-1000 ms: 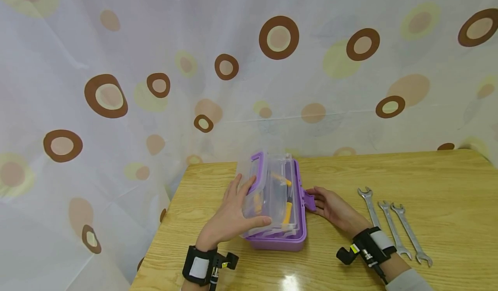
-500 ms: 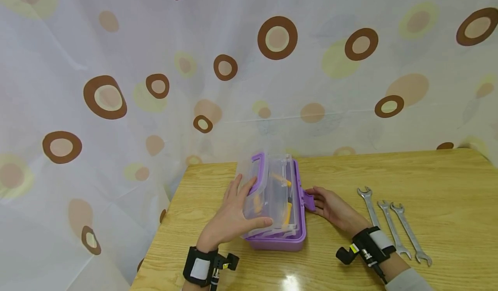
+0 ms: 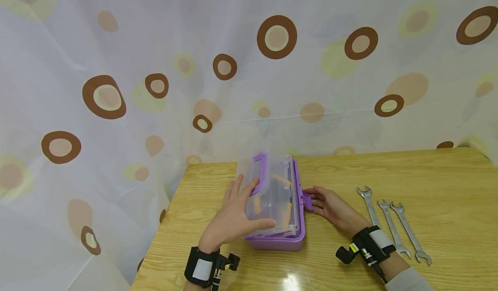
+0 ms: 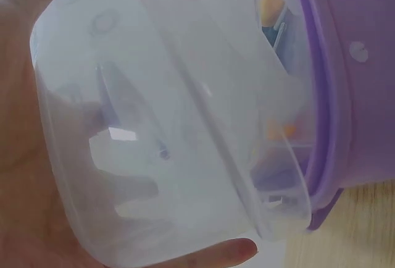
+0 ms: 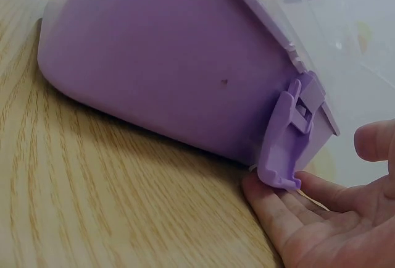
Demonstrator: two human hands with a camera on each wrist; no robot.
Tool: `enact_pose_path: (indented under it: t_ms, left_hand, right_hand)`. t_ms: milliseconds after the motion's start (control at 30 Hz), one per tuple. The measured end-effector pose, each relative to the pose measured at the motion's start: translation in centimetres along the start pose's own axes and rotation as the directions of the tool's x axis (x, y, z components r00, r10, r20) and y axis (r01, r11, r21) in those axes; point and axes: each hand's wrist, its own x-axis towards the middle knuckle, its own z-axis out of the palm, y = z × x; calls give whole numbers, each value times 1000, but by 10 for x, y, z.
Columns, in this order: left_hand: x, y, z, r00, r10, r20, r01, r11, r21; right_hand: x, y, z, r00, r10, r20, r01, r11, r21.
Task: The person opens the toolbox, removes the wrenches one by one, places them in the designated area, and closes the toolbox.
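Observation:
A purple toolbox point(image 3: 274, 244) with a clear lid point(image 3: 268, 209) stands on the table, the lid tilted just above the purple rim. Spread over the lid is my left hand point(image 3: 229, 222), thumb along the near end and fingers around the purple carry handle point(image 3: 263, 167). Through the plastic, orange-handled tools point(image 3: 287, 216) show inside. At the right side, the fingertips of my right hand point(image 3: 330, 204) touch the underside of the purple latch point(image 5: 281, 144), which hangs outward; the right thumb point(image 5: 373, 141) stands apart from it.
Three metal wrenches point(image 3: 410, 232) lie side by side on the wooden table point(image 3: 342, 170), right of the toolbox and beside the right wrist. A spotted curtain point(image 3: 249, 87) hangs behind the table and along its left side.
The clear lid has come down to the right, closer over the box, with my left hand moving along on it. My right hand stays at the latch, and the wrenches have not moved.

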Motion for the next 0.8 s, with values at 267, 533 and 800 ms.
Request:
enact_pose_path:
  t_ms: [267,533,800]
  left_hand:
    - [-1,2,2,1000,16,-10,-16,999,50]
    - [0,1,4,1000,21,-14,-20,998,51]
    - [1,1,5,1000,22,-16,-21,998,57]
  right_hand:
    - [1,0,2,1000,5,-6,-5,1000,1]
    - [1,0,2,1000,9,-10,-9,1000,-2]
    - [-1,0,1,1000,6,-19,-6,1000,-3]
